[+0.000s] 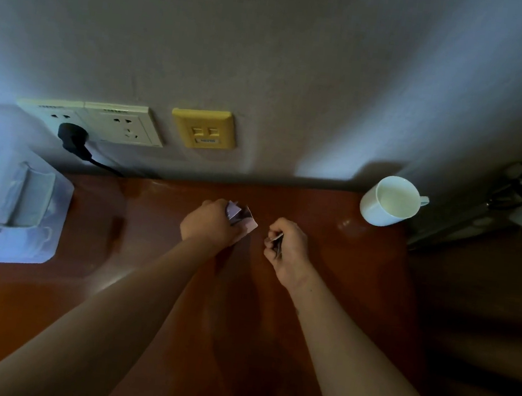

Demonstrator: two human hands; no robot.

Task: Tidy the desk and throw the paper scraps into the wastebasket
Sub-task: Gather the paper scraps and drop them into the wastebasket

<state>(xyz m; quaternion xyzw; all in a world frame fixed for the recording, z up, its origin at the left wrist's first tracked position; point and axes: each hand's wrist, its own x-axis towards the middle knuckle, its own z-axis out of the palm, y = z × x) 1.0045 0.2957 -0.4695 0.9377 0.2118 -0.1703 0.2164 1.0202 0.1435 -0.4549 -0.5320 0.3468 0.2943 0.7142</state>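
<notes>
Both hands work over the middle of the reddish-brown bench [326,270], close to the wall. The left hand [211,224] is curled round a bunch of crumpled paper scraps [241,218]. Their pale, pinkish corners stick out past the knuckles, and the fist hangs just above or on the wood; the view does not settle which. The bunching looks deliberate, since pieces gathered into one wad can be carried off without any dropping. Just beside it, but apart from it, the right hand [286,249] is closed on a thin scrap [276,238], pinched between thumb and bent fingers with its edge showing toward the other hand. That suggests the last loose piece is being brought over to join the wad. The wastebasket is not in view, so the throwing step is judged not yet done, and the person will probably have to turn away from the bench for it. A white mug [389,201] stands upright near the back right corner, well clear of the hands. A clear plastic box [25,203] with packets inside sits at the left edge. Above it a black plug [71,137] is in one of the socket plates [125,123], with a yellow plate [204,129] further along the wall. No other loose paper can be made out in the dim light.
</notes>
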